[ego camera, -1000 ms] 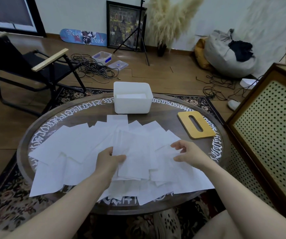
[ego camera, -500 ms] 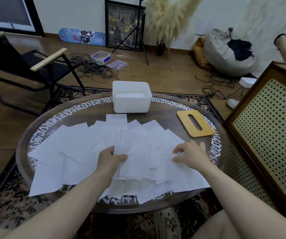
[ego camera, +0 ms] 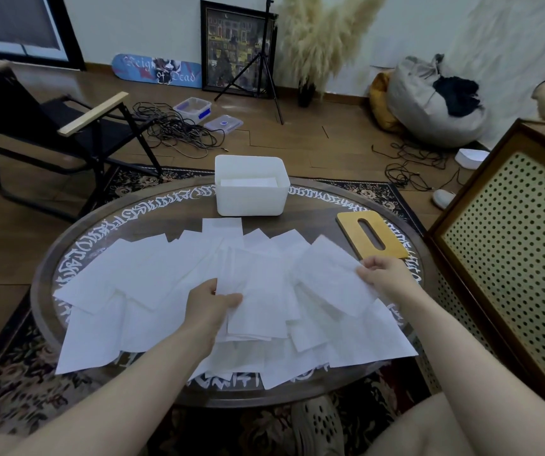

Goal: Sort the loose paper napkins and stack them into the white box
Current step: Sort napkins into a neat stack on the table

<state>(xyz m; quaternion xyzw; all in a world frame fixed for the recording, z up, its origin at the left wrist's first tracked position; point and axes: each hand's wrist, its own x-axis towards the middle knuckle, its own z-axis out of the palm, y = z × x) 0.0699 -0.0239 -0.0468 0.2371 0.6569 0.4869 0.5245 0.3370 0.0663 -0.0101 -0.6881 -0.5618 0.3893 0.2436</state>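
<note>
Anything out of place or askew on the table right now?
Yes: several loose napkins hang over the near edge of the table and could slip off. The wooden slotted lid lies off the white box, to its right. No tears or spills show.

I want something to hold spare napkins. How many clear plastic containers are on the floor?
2. One clear plastic tub with a blue label beside the tangled black cables; one flatter clear lidded container just right of it. Others may be hidden.
</note>
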